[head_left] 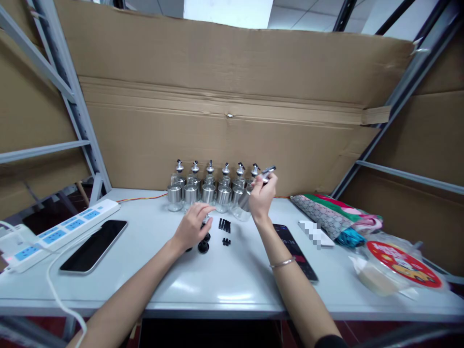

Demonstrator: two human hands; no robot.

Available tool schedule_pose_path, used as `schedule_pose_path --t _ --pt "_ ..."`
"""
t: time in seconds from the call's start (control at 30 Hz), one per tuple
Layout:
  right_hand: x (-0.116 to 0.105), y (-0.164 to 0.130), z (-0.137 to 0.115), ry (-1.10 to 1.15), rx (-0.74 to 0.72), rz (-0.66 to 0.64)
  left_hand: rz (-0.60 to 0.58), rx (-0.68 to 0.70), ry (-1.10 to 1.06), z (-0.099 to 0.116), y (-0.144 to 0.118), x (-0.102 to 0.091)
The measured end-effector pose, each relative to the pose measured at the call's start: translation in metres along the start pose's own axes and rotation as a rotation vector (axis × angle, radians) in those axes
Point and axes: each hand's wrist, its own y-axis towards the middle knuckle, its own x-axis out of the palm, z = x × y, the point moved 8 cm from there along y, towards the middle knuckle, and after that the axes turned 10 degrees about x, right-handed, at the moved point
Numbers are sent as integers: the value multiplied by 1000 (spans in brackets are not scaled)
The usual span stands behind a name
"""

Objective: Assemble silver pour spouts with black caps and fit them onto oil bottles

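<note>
Cardboard sheets line the back and sides of a grey metal shelving bay, and below them runs a white tabletop (224,275); against the back sheet stands a row of small clear glass bottles with shiny metal bands and metal pourer tops (203,191), set side by side and touching or nearly so.

At the right end of that row the right hand (261,195) is raised off the table, its fingers closed around one clear glass bottle (243,205) which is tilted towards the person; a slim metal pourer spout (268,170) sticks out above the fingertips (whether it is seated in the bottle I cannot tell). A thin silver bangle (282,263) sits on that wrist.

The left hand (193,224) lies low over the table, just in front of the row, palm down and fingers curled loosely; what it grips, if anything, is hidden beneath it. Just beside it lie small black round stoppers (203,246), and a little further right a cluster of short black plastic tubes (224,225) — some loose, some lined up.

A dark smartphone (93,245) lies face up at the left, near a white power strip with blue sockets (61,231); another dark phone (297,251) lies under the right forearm; folded patterned fabric (333,215) and a clear plastic bag with a red round label (398,266) sit at the right.
</note>
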Motion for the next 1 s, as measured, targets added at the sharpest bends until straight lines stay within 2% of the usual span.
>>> schedule_pose_path --t 0.1,0.2,0.27,0.37,0.5,0.63,0.77,1.0 --pt "19 -33 -17 59 -147 -257 -47 -4 -9 14 0 13" --pt "39 -74 -38 127 -340 -485 -84 -125 -50 8 -5 26" --pt "45 -94 -48 160 -428 -556 -105 -238 -103 -1 -10 33" --pt "48 -106 -54 196 -443 -568 -119 -359 -156 -9 -15 38" --pt "46 -102 -47 233 -327 -550 -113 -392 -216 -8 -15 40" --pt "42 -103 -47 250 -290 -556 -176 -419 -288 -8 -18 46" --pt "39 -104 -50 303 -258 -560 -195 -401 -292 -9 -20 47" --pt "33 -101 -56 433 -164 -576 -204 -284 -186 -5 -14 40"
